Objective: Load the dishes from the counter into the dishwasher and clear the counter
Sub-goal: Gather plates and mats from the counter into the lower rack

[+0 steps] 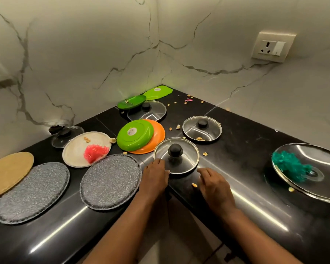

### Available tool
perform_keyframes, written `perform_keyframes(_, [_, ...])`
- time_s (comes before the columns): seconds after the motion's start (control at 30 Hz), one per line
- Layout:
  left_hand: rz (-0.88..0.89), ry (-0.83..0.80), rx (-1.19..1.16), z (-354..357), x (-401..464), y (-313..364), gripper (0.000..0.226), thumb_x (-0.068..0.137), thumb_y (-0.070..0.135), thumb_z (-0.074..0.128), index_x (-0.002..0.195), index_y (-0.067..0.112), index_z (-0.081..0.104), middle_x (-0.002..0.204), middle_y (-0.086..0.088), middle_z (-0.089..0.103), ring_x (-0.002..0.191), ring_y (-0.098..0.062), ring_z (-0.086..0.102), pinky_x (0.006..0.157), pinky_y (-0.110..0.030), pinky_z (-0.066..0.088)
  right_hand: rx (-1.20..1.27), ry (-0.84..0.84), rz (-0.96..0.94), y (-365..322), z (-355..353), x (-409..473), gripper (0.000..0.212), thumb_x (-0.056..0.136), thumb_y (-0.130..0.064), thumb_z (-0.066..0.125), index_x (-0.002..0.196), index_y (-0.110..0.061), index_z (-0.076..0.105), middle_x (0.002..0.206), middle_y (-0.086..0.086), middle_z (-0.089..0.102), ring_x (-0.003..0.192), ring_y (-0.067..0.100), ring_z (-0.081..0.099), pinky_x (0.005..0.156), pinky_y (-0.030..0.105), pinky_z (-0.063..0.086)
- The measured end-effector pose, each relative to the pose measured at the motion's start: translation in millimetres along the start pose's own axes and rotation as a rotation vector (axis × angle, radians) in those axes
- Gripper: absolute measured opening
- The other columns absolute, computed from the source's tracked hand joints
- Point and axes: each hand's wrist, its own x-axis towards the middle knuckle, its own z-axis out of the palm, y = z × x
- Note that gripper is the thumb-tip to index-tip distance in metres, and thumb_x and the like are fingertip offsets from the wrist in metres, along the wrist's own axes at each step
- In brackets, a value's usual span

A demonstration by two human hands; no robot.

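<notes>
Left hand [155, 173] touches glass lid [176, 156] at counter [236, 168] edge.

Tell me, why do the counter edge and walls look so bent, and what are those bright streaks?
Head view: the wide-angle lens bows the black counter and marble walls; the streaks are glare on the polished counter edge; the large glass lid also glints; corners look soft.

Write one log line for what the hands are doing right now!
left hand: touching glass lid | right hand: open beside lid | lid: flat on counter
</notes>
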Motion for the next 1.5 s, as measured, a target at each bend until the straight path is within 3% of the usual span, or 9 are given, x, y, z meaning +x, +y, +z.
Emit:
perform_keyframes(0.2, [-0.074, 0.079, -0.009, -15.4, 73.9, -20.9, 0.038, 0.093, 0.028, 0.055, 0.127, 0.01, 0.053, 0.121, -0.014, 0.058, 0.11, -0.035, 0.054, 0.09, -0.043, 0.043, 0.038, 0.003, -0.021, 14.9, 7.5, 54.7, 0.019, 0.085, -0.006, 0.066, 0.103, -0.01, 0.064, 0.093, 0.008, 0.066, 0.082, 0.03, 0.064, 0.067, 0.042, 0.054])
perform_keyframes(0.47, [-0.125, 0.101, -0.005, -30.8, 199.8, -64.4, 0.059, 0.088, 0.033, 0.067, 0.136, 0.009, 0.044, 0.137, -0.014, 0.049, 0.124, -0.035, 0.045, 0.098, -0.045, 0.039, 0.062, 0.059, -0.056, 34.0, 40.1, 155.8, 0.021, 0.085, -0.005, 0.063, 0.106, -0.007, 0.065, 0.093, 0.008, 0.066, 0.082, 0.03, 0.063, 0.067, 0.04, 0.054])
perform_keyframes(0.67, [-0.116, -0.053, 0.111, -25.6, 301.9, -98.8, 0.099, 0.063, 0.045, 0.086, 0.138, 0.004, 0.035, 0.138, -0.017, 0.042, 0.127, -0.036, 0.041, 0.101, -0.044, 0.037, 0.117, 0.059, -0.03, 41.3, 88.4, 239.6, 0.023, 0.086, -0.005, 0.065, 0.109, -0.009, 0.063, 0.096, 0.008, 0.065, 0.082, 0.028, 0.062, 0.069, 0.036, 0.05])
perform_keyframes(0.8, [-0.05, -0.155, 0.254, -15.1, 358.2, -116.0, 0.125, 0.062, 0.045, 0.086, 0.151, 0.001, 0.011, 0.155, -0.027, 0.012, 0.144, -0.044, 0.012, 0.116, -0.049, 0.019, 0.156, 0.028, -0.004, 48.5, 122.5, 288.9, 0.025, 0.086, -0.007, 0.061, 0.112, -0.008, 0.063, 0.104, 0.009, 0.066, 0.089, 0.031, 0.064, 0.07, 0.04, 0.053])
perform_keyframes(1.0, [-0.015, -0.42, 0.342, -12.8, 413.8, -132.7, 0.144, 0.051, 0.058, 0.087, 0.153, 0.004, 0.0, 0.158, -0.025, -0.009, 0.144, -0.046, -0.01, 0.118, -0.054, 0.003, 0.097, -0.059, -0.015, 74.7, 157.3, 366.0, 0.029, 0.09, -0.011, 0.056, 0.118, -0.008, 0.06, 0.111, 0.011, 0.063, 0.098, 0.033, 0.06, 0.079, 0.045, 0.051])
perform_keyframes(1.17, [-0.025, -0.47, 0.415, 0.5, 432.1, -133.3, 0.138, 0.053, 0.056, 0.087, 0.149, -0.003, 0.007, 0.157, -0.028, 0.002, 0.143, -0.049, -0.012, 0.116, -0.056, -0.001, -0.08, -0.151, -0.123, 106.2, 200.3, 451.4, 0.038, 0.086, -0.005, 0.057, 0.124, -0.006, 0.058, 0.119, 0.017, 0.059, 0.098, 0.041, 0.056, 0.08, 0.047, 0.05])
perform_keyframes(1.33, [-0.025, -0.334, 0.388, 11.6, 433.1, -133.1, 0.093, 0.085, 0.031, 0.068, 0.148, -0.008, 0.01, 0.155, -0.033, 0.003, 0.143, -0.049, -0.009, 0.116, -0.055, -0.004, -0.124, -0.224, -0.183, 120.3, 250.4, 530.4, 0.05, 0.09, -0.009, 0.055, 0.139, -0.008, 0.048, 0.141, 0.018, 0.049, 0.117, 0.043, 0.049, 0.095, 0.049, 0.045])
perform_keyframes(1.43, [0.019, -0.366, 0.425, 9.0, 433.0, -134.8, 0.1, 0.085, 0.031, 0.067, 0.149, -0.01, 0.002, 0.156, -0.031, -0.009, 0.142, -0.047, -0.018, 0.115, -0.053, -0.012, -0.109, -0.246, -0.177, 118.0, 275.4, 560.1, 0.052, 0.098, -0.029, 0.049, 0.148, -0.018, 0.037, 0.153, 0.011, 0.036, 0.134, 0.037, 0.036, 0.1, 0.049, 0.042])
perform_keyframes(1.5, [0.026, -0.424, 0.453, 8.1, 433.4, -135.3, 0.121, 0.074, 0.041, 0.077, 0.149, -0.009, -0.004, 0.155, -0.029, -0.017, 0.141, -0.045, -0.024, 0.114, -0.053, -0.016, -0.148, -0.351, -0.193, 121.0, 288.3, 569.4, 0.056, 0.101, -0.04, 0.041, 0.153, -0.026, 0.026, 0.159, 0.002, 0.025, 0.144, 0.028, 0.023, 0.105, 0.046, 0.035])
